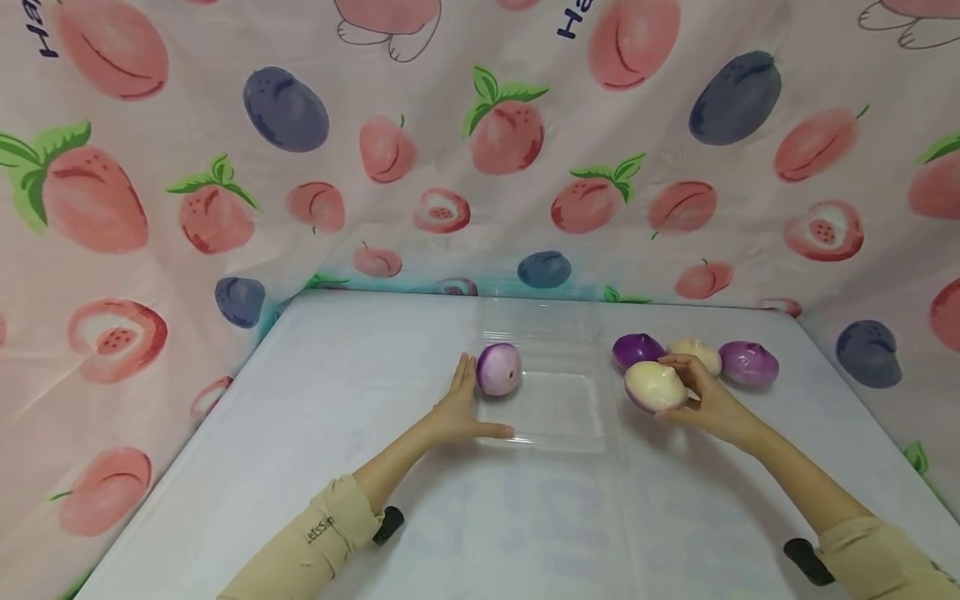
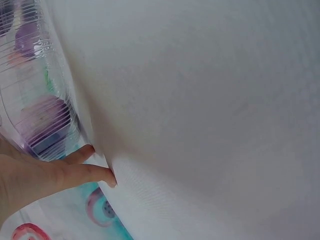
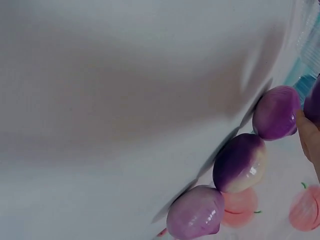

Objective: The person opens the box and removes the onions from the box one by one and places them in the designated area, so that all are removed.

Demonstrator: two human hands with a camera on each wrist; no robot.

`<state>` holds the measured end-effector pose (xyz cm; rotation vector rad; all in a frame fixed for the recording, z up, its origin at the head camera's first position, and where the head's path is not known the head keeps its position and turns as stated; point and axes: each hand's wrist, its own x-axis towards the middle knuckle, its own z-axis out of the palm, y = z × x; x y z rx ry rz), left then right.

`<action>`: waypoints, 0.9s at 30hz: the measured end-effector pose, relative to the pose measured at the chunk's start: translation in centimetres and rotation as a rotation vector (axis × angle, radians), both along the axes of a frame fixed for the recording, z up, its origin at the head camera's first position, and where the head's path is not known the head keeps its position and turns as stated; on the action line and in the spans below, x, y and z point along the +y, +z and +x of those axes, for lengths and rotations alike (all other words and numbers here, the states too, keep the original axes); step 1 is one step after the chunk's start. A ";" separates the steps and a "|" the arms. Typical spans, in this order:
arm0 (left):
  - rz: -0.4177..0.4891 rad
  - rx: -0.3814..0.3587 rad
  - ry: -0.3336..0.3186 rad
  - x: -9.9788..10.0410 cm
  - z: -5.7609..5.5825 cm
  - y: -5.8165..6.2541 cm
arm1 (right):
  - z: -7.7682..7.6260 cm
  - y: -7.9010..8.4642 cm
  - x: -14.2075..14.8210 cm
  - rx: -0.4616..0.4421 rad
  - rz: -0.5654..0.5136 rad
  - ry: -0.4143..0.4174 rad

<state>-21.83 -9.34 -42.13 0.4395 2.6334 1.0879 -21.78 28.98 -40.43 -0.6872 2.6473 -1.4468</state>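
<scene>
In the head view my right hand (image 1: 708,404) grips an onion (image 1: 656,387) with a pale yellow top and purple underside, just right of a clear plastic box (image 1: 558,439). One pale purple onion (image 1: 498,369) sits in the box's left part. My left hand (image 1: 459,414) rests at the box's left side, fingers extended along it and thumb stretched along the front edge. The left wrist view has the left fingertips (image 2: 111,178) down by the tabletop. In the right wrist view the held onion (image 3: 312,102) is partly cut off at the right edge.
To the right stand a dark purple onion (image 1: 636,351), a pale onion (image 1: 695,356) partly behind the right hand, and a light purple onion (image 1: 750,364). The box's clear lid (image 1: 536,317) lies folded back toward the fruit-patterned cloth (image 1: 435,242) behind the white table (image 1: 360,358).
</scene>
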 end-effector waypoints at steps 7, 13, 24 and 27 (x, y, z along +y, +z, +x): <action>0.004 -0.012 0.014 -0.1 0.0 0.0 | -0.2 0.1 0.1 0.005 0.126 -0.001; 0.008 -0.015 0.013 0.1 0.0 0.0 | -0.6 -0.3 0.3 0.034 0.239 -0.024; 0.012 -0.001 0.024 0.1 0.0 -0.2 | -0.6 -0.6 0.2 -0.044 0.243 0.015; 0.013 -0.002 0.026 0.1 0.1 -0.1 | -0.6 -1.0 0.3 -0.048 0.249 0.046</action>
